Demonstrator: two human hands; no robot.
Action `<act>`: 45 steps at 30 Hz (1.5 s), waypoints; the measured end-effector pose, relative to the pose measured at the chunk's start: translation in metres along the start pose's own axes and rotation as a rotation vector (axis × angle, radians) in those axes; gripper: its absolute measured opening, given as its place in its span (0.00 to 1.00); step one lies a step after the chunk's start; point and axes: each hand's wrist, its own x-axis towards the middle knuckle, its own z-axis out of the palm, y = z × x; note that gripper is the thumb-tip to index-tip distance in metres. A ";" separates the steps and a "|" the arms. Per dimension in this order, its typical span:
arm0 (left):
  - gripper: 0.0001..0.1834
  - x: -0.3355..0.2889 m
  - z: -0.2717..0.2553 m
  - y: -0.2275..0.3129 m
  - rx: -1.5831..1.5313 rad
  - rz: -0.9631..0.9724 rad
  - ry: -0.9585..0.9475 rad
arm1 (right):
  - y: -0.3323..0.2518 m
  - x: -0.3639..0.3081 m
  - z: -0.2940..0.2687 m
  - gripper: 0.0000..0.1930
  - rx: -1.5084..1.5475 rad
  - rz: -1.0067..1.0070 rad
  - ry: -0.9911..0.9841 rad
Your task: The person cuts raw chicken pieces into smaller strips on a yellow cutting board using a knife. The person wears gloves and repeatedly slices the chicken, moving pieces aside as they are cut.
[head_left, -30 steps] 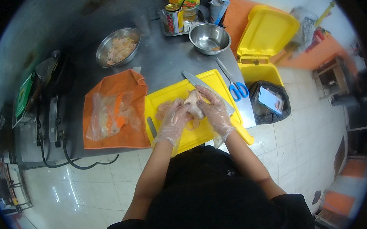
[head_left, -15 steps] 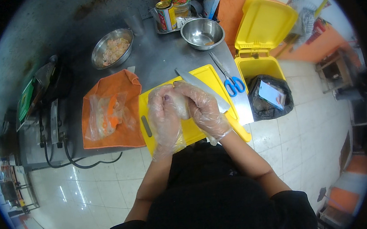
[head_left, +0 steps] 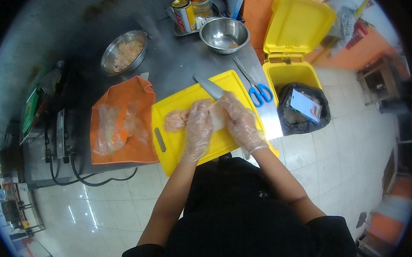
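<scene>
Both hands wear clear plastic gloves over a yellow cutting board (head_left: pixel 172 152). My left hand (head_left: pixel 199 128) and my right hand (head_left: pixel 240 122) pinch a pale, whitish flat piece (head_left: pixel 218 118) between them; its exact kind cannot be made out. Just left of my left hand, a mound of raw pinkish meat (head_left: pixel 176 120) lies on the board. Beyond my right hand, the blade of a knife (head_left: pixel 208 86) rests across the board's far edge, its handle end hidden behind that hand. Blue-handled scissors (head_left: pixel 261 95) lie on the steel table to the right.
An orange cloth (head_left: pixel 139 97) bears a plastic bag (head_left: pixel 115 130) at left. Behind stand a metal bowl of meat (head_left: pixel 139 61), a second metal bowl (head_left: pixel 226 43) and an opened can (head_left: pixel 184 18). A lidded yellow bin (head_left: pixel 271 74), its lid raised, stands right of the table.
My hands have come apart slightly and shifted right, uncovering the meat on the board. The pale piece between them now shows flatter. The view has shifted slightly.
</scene>
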 end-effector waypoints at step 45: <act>0.11 -0.031 -0.014 -0.003 -0.107 0.152 -0.138 | -0.047 -0.092 -0.022 0.37 -0.437 0.300 -0.463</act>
